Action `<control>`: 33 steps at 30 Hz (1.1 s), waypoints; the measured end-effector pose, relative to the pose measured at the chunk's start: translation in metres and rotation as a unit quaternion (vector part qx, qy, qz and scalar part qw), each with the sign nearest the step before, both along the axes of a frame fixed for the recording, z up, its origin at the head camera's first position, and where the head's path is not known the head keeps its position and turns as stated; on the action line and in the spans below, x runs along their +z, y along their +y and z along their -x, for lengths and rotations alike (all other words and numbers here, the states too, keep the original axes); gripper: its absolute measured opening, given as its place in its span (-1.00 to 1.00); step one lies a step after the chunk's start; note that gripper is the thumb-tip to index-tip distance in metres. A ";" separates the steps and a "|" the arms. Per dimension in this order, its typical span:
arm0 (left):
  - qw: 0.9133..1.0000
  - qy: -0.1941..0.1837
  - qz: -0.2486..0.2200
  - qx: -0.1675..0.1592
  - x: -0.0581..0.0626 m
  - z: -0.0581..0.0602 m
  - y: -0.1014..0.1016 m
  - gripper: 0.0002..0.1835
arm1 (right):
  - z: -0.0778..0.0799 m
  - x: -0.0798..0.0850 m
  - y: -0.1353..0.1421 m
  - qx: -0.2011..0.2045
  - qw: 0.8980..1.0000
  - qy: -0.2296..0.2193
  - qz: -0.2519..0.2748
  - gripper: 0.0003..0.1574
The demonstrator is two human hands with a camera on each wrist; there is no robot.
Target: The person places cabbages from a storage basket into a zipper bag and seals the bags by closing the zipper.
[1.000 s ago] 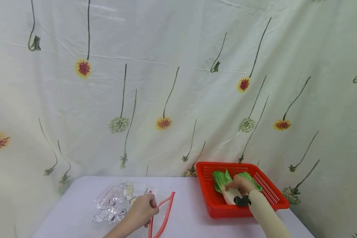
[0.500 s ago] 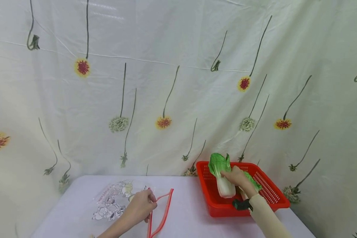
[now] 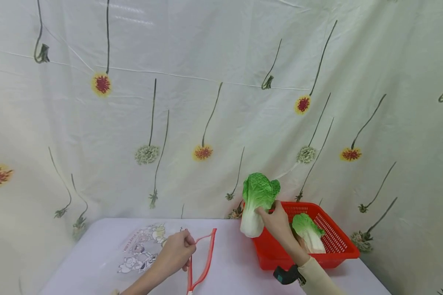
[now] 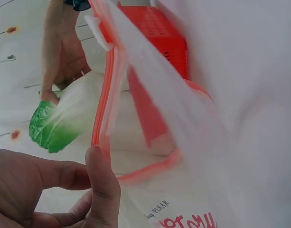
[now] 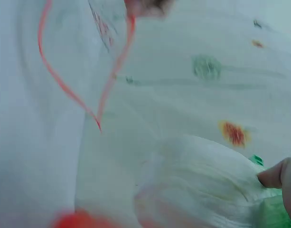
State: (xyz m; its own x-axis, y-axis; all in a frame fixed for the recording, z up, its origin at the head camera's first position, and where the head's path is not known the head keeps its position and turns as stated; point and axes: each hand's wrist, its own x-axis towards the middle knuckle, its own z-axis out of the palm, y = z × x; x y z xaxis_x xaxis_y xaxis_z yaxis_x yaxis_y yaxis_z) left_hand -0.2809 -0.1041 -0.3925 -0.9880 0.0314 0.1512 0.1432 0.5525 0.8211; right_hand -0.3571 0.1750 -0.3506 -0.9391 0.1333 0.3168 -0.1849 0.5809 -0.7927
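Backdrop: a pale curtain (image 3: 192, 114) printed with long-stemmed flowers, hung behind a white-covered table (image 3: 232, 262). At the table's right stands a red basket (image 3: 267, 256) with perforated walls. Left of it, a clear printed bag (image 3: 138, 250) lies with its red-edged mouth facing right, the two edges parted.

One cabbage (image 3: 256, 205) is raised at the basket's left end; a second cabbage (image 3: 310, 235) rests inside the basket. The raised one stands near upright, leaves up, white base down and leaning slightly toward the bag. Bare table shows between base and bag mouth.

The right hand (image 3: 275, 221) grips the raised cabbage about its middle, from the basket side, and is clearly the nearer hand. The left hand (image 3: 175, 254) pinches one red edge of the bag.

Differences between views: the left wrist view shows the base passing behind the red edge, a white tab (image 4: 98, 32) on that edge, and lettering (image 4: 159, 209) reading "PIXAR", illegible from the head. Right wrist view: the bag mouth narrows to a point; the gripping fingers are mostly out of frame.
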 end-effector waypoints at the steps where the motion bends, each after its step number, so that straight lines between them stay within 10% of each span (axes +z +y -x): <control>1: 1.000 0.004 -0.005 0.000 0.000 0.000 0.001 -0.97 | -0.004 -0.004 -0.007 0.009 1.000 0.005 0.010 -0.29; 9: 0.999 0.028 -0.041 -0.003 -0.001 -0.001 0.004 -0.97 | -0.031 -0.042 -0.061 0.091 0.990 0.002 0.106 -0.23; 18: 0.996 0.064 -0.063 -0.001 0.000 -0.002 0.007 -0.96 | -0.049 -0.084 -0.097 0.205 0.946 -0.071 0.241 -0.08; 25: 0.995 0.074 -0.064 -0.004 -0.001 -0.004 0.005 -0.95 | -0.053 -0.103 -0.105 0.253 0.926 -0.132 0.249 -0.23; 33: 0.994 0.104 -0.029 0.017 -0.002 -0.007 0.003 -0.94 | -0.056 -0.108 -0.097 0.410 0.853 -0.204 0.252 -0.24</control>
State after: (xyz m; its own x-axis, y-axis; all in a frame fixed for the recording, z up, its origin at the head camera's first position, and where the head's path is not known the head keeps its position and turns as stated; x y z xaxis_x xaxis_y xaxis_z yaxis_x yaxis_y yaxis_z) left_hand -0.2742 -0.1006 -0.3945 -0.9358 -0.0156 0.3521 0.2947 0.5132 0.8061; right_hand -0.3009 0.0779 -0.4589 -0.8008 -0.5978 0.0376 -0.0134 -0.0448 -0.9989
